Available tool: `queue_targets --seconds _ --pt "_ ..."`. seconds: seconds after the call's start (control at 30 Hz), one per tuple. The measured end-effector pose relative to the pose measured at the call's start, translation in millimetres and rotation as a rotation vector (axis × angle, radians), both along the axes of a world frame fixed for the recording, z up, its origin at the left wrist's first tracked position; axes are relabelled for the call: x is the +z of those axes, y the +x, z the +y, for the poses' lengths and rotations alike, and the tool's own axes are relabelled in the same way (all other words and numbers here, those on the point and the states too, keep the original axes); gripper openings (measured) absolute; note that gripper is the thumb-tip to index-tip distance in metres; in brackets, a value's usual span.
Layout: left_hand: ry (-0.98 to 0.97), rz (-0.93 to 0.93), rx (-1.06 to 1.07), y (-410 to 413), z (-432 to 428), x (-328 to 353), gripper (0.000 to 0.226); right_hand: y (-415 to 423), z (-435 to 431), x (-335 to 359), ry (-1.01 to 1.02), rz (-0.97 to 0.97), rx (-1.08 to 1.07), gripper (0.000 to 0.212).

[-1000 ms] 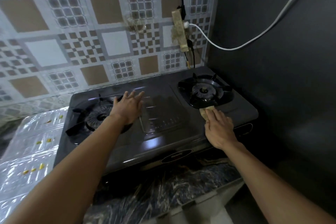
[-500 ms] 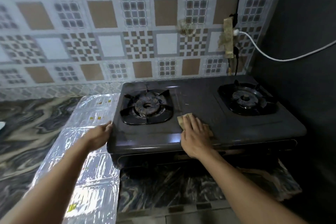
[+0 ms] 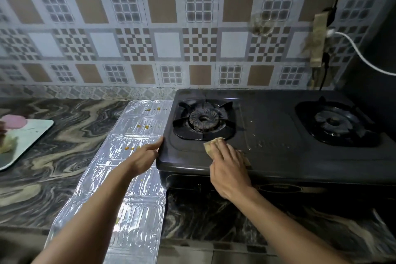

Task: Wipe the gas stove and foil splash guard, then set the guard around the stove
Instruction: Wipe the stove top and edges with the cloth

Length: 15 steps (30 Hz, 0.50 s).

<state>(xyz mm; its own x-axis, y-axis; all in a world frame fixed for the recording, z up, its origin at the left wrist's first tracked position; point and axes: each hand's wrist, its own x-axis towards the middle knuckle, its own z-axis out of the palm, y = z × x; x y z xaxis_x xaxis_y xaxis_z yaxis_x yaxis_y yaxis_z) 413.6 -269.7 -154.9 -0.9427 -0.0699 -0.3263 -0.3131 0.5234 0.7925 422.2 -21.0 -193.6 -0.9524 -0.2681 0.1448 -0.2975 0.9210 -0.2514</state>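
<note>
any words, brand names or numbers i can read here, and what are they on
Front of the gas stove, oval badge: a marking, too blurred to read.
On the foil splash guard: embossed pattern only, no words visible.
No other text shows.

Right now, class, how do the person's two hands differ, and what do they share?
The left hand rests against the left edge of the gas stove, over the foil splash guard; the right hand lies on its top. The left hand holds nothing; the right hand presses a tan cloth flat. Both touch the stove.
</note>
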Motion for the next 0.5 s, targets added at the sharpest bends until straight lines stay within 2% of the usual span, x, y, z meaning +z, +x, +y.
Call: queue_targets --seconds 0.07,0.2,0.3,0.33,0.5 --pt "0.019 0.0 0.006 -2.2 1.4 0.1 0.065 1.0 -18.0 1.3 -0.022 -0.015 0.045 0.063" --pt "0.025 -0.021 -0.017 -5.3 -5.8 -2.0 0.07 -0.8 -68.6 2.3 -0.092 -0.036 0.154 0.076" --pt "0.023 -0.03 -0.059 -7.6 -9.3 1.2 0.076 -8.5 -97.2 8.2 -0.126 -0.089 0.21 0.06" --pt "0.02 -0.036 -0.061 -8.8 -10.8 2.4 0.078 -11.6 -102.6 9.6 -0.129 -0.092 0.225 0.06" --pt "0.03 -0.074 -0.049 -13.5 -10.0 2.7 0.057 -20.9 -99.6 5.4 -0.11 -0.097 0.292 0.066"
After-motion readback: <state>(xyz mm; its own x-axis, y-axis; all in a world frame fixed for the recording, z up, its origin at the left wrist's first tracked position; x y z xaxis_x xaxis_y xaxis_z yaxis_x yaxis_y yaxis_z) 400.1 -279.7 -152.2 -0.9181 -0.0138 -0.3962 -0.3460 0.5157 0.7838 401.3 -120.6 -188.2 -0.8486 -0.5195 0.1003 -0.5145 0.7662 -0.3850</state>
